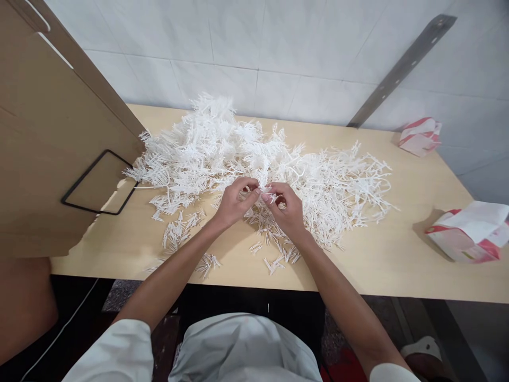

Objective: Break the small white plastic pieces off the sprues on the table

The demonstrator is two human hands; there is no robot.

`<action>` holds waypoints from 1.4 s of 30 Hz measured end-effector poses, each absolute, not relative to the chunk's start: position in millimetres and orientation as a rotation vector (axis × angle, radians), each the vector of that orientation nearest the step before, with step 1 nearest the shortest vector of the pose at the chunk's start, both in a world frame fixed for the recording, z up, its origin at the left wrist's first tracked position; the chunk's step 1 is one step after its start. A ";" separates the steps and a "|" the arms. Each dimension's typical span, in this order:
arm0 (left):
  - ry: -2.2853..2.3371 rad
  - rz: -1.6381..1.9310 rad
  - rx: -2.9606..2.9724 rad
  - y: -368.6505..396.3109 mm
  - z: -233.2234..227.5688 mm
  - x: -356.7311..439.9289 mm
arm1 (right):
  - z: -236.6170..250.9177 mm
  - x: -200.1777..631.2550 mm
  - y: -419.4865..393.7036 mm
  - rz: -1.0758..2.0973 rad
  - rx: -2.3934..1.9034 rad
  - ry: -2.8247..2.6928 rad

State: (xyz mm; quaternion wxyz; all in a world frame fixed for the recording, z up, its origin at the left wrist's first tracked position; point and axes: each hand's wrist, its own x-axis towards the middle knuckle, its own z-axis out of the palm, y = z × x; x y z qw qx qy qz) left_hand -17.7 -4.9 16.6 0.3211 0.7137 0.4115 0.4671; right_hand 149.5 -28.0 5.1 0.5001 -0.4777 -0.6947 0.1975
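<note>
Both hands meet over the middle of the light wooden table (397,265), at the near edge of a big heap of white plastic sprues (238,148) — thin branching frames with many small prongs. The left hand (234,201) has its fingers (248,185) pinched together on a small white sprue piece (268,195), and the right hand (288,209) grips the same piece from the other side, its fingers curled shut around it. The piece sits just above the table, between the two hands, touching the front of the heap.

Short broken-off white bits (274,262) lie scattered on the table in front of the hands and toward the left — some in small bunches near the table's front edge.

A tall cardboard panel (47,132) stands at the left, with a black rectangular wire frame (99,183) beside it at the heap's left edge. Two red-and-white paper packets lie to the right, well apart from the hands: one (419,135) near the tiled wall, one (469,233) nearer the front. A grey metal strip (401,66) leans against the wall.
</note>
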 end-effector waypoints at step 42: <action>1.079 1.201 2.098 0.5 5.0 -14.9 | -0.7 157.9 -17.6 0.193 -1.034 -1.861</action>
